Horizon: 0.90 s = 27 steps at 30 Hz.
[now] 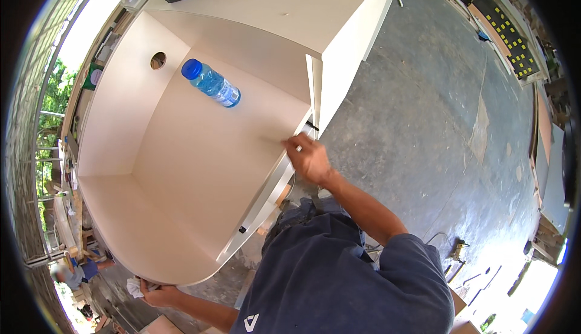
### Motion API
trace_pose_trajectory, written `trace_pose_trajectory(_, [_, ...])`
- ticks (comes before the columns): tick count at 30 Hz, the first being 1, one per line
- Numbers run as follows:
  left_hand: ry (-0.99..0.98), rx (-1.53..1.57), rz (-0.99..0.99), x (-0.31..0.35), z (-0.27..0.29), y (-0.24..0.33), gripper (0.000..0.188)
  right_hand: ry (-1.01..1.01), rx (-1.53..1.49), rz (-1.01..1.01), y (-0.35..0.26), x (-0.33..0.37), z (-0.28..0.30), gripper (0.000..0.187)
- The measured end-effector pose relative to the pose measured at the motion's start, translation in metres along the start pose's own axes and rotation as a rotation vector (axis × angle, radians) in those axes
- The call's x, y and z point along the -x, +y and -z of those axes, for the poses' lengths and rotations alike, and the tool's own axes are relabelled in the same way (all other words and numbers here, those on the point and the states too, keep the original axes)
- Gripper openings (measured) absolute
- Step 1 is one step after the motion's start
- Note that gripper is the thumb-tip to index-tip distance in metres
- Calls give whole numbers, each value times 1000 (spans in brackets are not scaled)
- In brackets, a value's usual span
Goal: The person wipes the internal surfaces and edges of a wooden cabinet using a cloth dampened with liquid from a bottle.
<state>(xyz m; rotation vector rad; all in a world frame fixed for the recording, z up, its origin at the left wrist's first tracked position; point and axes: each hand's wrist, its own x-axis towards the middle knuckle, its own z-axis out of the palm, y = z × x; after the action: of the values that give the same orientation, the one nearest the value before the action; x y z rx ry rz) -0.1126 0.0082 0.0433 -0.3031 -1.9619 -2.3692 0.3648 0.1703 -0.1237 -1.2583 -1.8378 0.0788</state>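
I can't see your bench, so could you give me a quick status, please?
Right hand on desk's front edge. Left hand with white rag at rounded corner. Water bottle on top.

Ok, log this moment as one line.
right hand: on desk edge | left hand: holds cloth at curved end | bottle: lying on desk

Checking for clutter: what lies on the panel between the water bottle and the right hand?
Nothing: in the head view, the cream panel is bare between the water bottle and the right hand.
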Motion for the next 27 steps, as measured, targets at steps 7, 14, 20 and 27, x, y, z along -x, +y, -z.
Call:
trace_pose_trajectory(7, [-57,51,8,-13,9,-9,22,13,62,-30,27,-8,4,25])
trace_pose_trajectory(14, [-27,70,46,-11,12,-9,26,32,66,-152,39,-20,15,28])
trace_pose_trajectory(20, [8,90,18,-14,10,-9,24,-59,14,50,19,-9,4,24])
trace_pose_trajectory(27, [-50,-26,-69,-16,7,-13,21,-53,-25,69,14,0,3,29])
